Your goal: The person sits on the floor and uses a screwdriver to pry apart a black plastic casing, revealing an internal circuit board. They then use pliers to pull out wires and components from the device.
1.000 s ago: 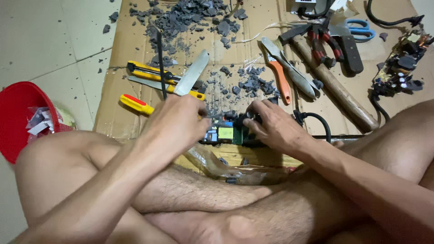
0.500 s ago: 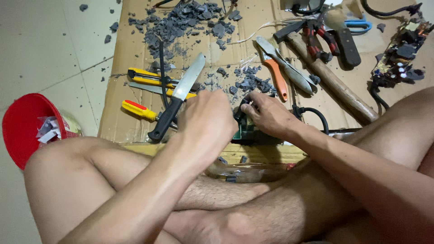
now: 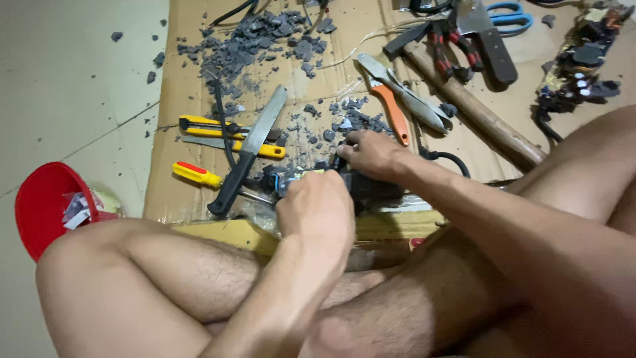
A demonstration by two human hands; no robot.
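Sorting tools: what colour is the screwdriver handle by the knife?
Yellow with a red end, on the screwdriver; head view.

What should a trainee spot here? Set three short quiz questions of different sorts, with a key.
1. True or false: the red bowl sits off the cardboard, on the tiled floor.
2. The large knife lying on the cardboard has a handle of which colour? A yellow, B black, C orange.
3. What do the left hand and the right hand hold between them?

Key: 1 true. 2 B. 3 a dark device, mostly hidden by the hands.
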